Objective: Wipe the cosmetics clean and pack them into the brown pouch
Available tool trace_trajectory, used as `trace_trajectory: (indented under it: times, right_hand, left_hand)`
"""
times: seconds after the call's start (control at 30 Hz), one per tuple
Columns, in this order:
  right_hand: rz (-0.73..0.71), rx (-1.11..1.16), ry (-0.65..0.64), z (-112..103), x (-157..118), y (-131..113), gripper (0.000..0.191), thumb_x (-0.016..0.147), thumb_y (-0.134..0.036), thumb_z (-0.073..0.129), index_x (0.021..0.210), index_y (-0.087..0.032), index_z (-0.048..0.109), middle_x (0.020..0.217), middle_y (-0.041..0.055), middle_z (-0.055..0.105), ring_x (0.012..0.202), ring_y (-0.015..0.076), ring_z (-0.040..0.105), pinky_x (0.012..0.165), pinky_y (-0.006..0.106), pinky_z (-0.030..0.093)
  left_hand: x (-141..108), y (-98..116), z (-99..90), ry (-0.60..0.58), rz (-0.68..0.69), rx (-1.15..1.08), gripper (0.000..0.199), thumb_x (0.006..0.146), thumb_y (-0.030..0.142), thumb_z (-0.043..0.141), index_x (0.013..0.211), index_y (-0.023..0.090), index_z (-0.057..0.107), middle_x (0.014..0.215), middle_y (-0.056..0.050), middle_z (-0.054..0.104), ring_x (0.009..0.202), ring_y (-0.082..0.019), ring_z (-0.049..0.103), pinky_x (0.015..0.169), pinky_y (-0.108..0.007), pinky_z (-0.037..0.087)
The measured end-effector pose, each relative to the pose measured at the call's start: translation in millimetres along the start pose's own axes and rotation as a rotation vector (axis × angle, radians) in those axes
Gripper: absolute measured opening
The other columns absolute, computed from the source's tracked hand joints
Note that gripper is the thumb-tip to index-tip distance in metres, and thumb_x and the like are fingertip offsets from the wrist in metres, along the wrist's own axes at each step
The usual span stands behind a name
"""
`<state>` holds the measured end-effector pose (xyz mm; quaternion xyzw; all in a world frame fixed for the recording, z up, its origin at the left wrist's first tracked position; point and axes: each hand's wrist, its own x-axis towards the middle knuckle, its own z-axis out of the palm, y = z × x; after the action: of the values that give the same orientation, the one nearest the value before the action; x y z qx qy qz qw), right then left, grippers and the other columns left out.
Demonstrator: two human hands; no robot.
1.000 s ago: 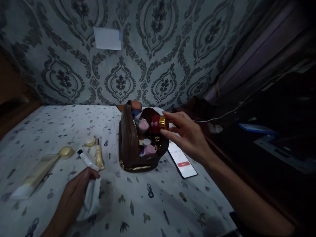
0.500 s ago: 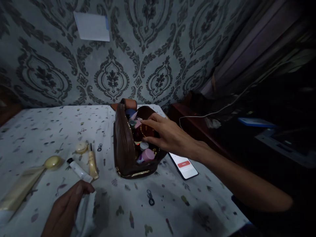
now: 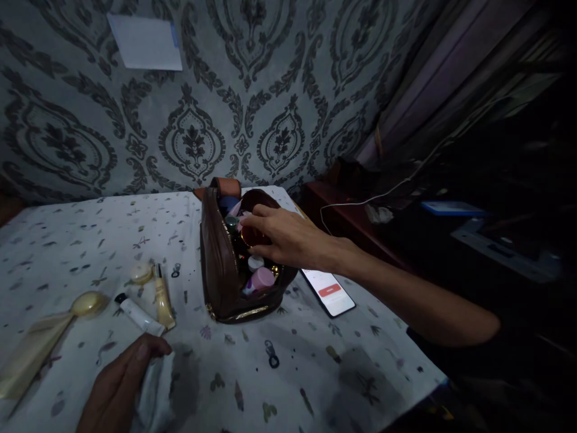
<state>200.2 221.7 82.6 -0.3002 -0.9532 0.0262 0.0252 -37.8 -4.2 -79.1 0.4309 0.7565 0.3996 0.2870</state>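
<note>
Fingers, right hand [image 3: 288,237]: curled down into the mouth of the brown pouch [image 3: 220,264], tips closed around a dark round item with a gold rim [image 3: 250,236]; grip partly hidden by the pouch wall
Fingers, left hand [image 3: 119,385]: narrow, thumb and fingers pinched on a white cloth [image 3: 153,397]; hand rests at the near edge of the table [image 3: 288,373]
Pouch position: upright near the table centre, zip open, gold zip teeth along the lower front edge
Pouch contents: pink-capped bottle [image 3: 261,278] at the near end; small white cap [image 3: 255,262] just behind it; further items packed toward the far end, too dark to tell apart
Right of pouch: phone [image 3: 328,291] lying flat, screen lit, just beside the pouch and under the right forearm
Left of pouch: small white tube with black cap [image 3: 137,314]; yellow tube [image 3: 163,297] touching it; round cream lid [image 3: 140,273] just beyond; long pale tube with round cap [image 3: 45,343] well apart, toward the left edge
Surface: pale cloth with small printed motifs
Backdrop: patterned wallpaper with a white paper note [image 3: 145,42] stuck to it
</note>
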Motion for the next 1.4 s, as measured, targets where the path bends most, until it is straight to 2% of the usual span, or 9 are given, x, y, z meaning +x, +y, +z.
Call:
trace_trajectory:
  times: [0.17,0.47,0.6,0.73,0.87,0.97,1.07,1.2,1.4]
  right_hand:
    - [-0.004,0.002,-0.035,-4.3,2.4,1.9,0.032,0.086,-0.029,0.073,0.115,-0.015,0.065,0.104,0.007,0.06,0.09,0.02,0.059,0.072,0.03,0.04]
    - [-0.017,-0.059,-0.107,-16.1,3.1,-6.1,0.02,0.089,-0.025,0.069,0.106,-0.014,0.067,0.112,0.0089,0.062,0.09,0.02,0.061,0.069,0.029,0.038]
    - [-0.029,-0.049,-0.079,-14.0,5.7,-4.0,0.02,0.088,-0.028,0.069,0.102,-0.014,0.069,0.111,0.0103,0.065,0.09,0.0209,0.062,0.07,0.029,0.038]
    - [-0.055,-0.007,-0.049,-11.8,11.3,4.1,0.021,0.087,-0.029,0.07,0.101,-0.014,0.072,0.104,0.0098,0.07,0.09,0.0211,0.063,0.072,0.029,0.039]
    - [-0.08,0.047,-0.086,-17.2,11.4,15.3,0.017,0.087,-0.025,0.069,0.098,-0.013,0.075,0.09,0.0053,0.072,0.08,0.0161,0.061,0.071,0.027,0.039]
    - [-0.146,0.031,-0.108,-19.5,9.8,21.9,0.013,0.084,-0.022,0.072,0.094,-0.014,0.074,0.089,0.0036,0.071,0.077,0.014,0.059,0.07,0.025,0.039]
    - [-0.185,0.037,-0.148,-16.4,11.2,24.5,0.015,0.084,-0.02,0.073,0.097,-0.014,0.074,0.091,0.0041,0.07,0.078,0.014,0.059,0.069,0.024,0.039]
    - [-0.143,0.072,-0.195,-7.1,15.0,21.8,0.019,0.085,-0.018,0.072,0.103,-0.013,0.071,0.093,0.0054,0.071,0.081,0.0152,0.061,0.07,0.024,0.041]
    - [-0.073,0.029,-0.153,2.2,12.8,13.3,0.022,0.087,-0.024,0.071,0.108,-0.015,0.069,0.106,0.0086,0.07,0.096,0.0204,0.063,0.075,0.027,0.04]
  left_hand:
    - [-0.1,5.8,1.6,-0.007,0.018,0.017,0.054,0.086,0.071,0.044,0.077,0.026,0.071,0.082,-0.001,0.072,0.084,-0.023,0.065,0.077,-0.026,0.055]
    - [-2.4,19.0,1.7,-0.014,0.016,0.083,0.057,0.086,0.072,0.042,0.079,0.024,0.072,0.08,0.0,0.072,0.077,-0.023,0.065,0.065,-0.026,0.051]
    - [-3.6,23.5,2.7,-0.003,0.036,0.065,0.053,0.088,0.068,0.044,0.078,0.024,0.072,0.083,0.0,0.073,0.082,-0.023,0.065,0.069,-0.026,0.052]
    - [-5.0,28.9,3.6,-0.016,0.085,0.097,0.052,0.09,0.065,0.042,0.077,0.023,0.071,0.084,-0.001,0.074,0.086,-0.024,0.066,0.073,-0.027,0.052]
    - [-4.6,29.5,3.7,-0.024,0.11,0.114,0.054,0.091,0.065,0.04,0.076,0.023,0.071,0.084,-0.001,0.075,0.084,-0.024,0.067,0.071,-0.027,0.052]
    - [-4.7,28.3,4.8,-0.032,0.123,0.101,0.055,0.091,0.065,0.039,0.077,0.023,0.071,0.083,0.0,0.074,0.081,-0.022,0.067,0.071,-0.025,0.052]
    - [-5.7,27.8,6.4,-0.051,0.118,0.074,0.056,0.091,0.067,0.039,0.077,0.023,0.072,0.084,-0.001,0.075,0.081,-0.022,0.067,0.07,-0.025,0.052]
    - [-7.6,28.9,7.1,-0.079,0.107,0.057,0.057,0.09,0.068,0.04,0.078,0.023,0.072,0.086,-0.001,0.075,0.085,-0.023,0.068,0.072,-0.025,0.053]
    - [-7.8,29.7,6.2,-0.106,0.12,0.12,0.055,0.091,0.067,0.04,0.079,0.023,0.072,0.086,-0.001,0.076,0.084,-0.023,0.069,0.071,-0.025,0.053]
